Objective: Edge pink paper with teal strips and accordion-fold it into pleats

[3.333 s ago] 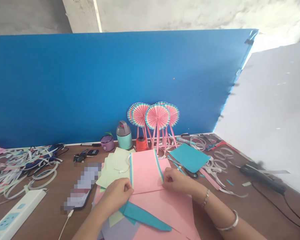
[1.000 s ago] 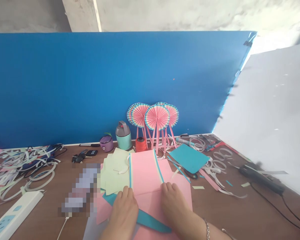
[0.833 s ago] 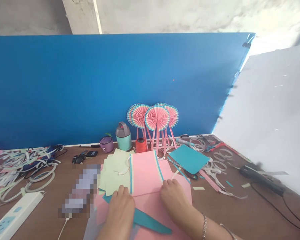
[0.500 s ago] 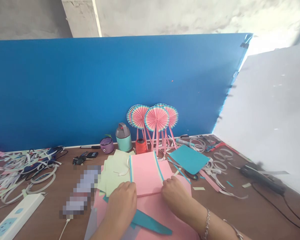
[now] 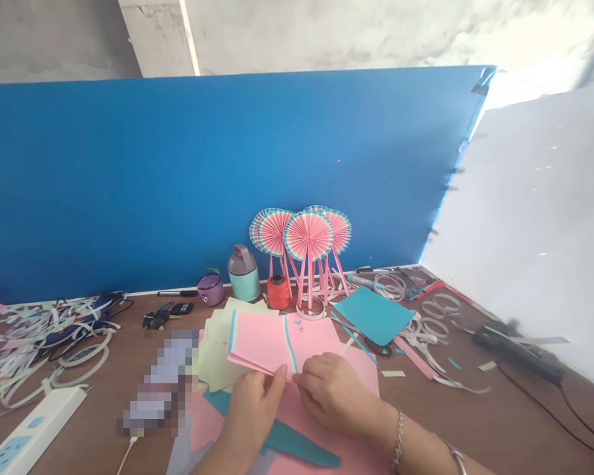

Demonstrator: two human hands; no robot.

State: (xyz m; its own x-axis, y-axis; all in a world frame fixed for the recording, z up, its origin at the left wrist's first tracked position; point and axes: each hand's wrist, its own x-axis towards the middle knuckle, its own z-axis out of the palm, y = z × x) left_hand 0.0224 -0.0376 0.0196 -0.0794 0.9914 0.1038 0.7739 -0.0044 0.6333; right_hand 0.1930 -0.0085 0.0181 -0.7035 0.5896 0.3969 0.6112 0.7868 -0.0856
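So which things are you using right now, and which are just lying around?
Being used:
striped pink paper, held by left hand and right hand
pink sheet underneath

Lying around:
paper fans
orange spool
white paper strips
power strip

No words, labels or numbers are readable.

- A folded pink paper sheet (image 5: 267, 343) lies on a larger pink paper sheet (image 5: 327, 439), with the left hand (image 5: 252, 412) and right hand (image 5: 331, 396) at its near edge
- Pale green paper sheets (image 5: 218, 349) lie left of it
- A square teal card (image 5: 373, 315) lies right of it on the brown wooden table (image 5: 455, 415)
- Pink pleated paper fans (image 5: 307, 235) stand behind it, before a blue board (image 5: 129, 185)
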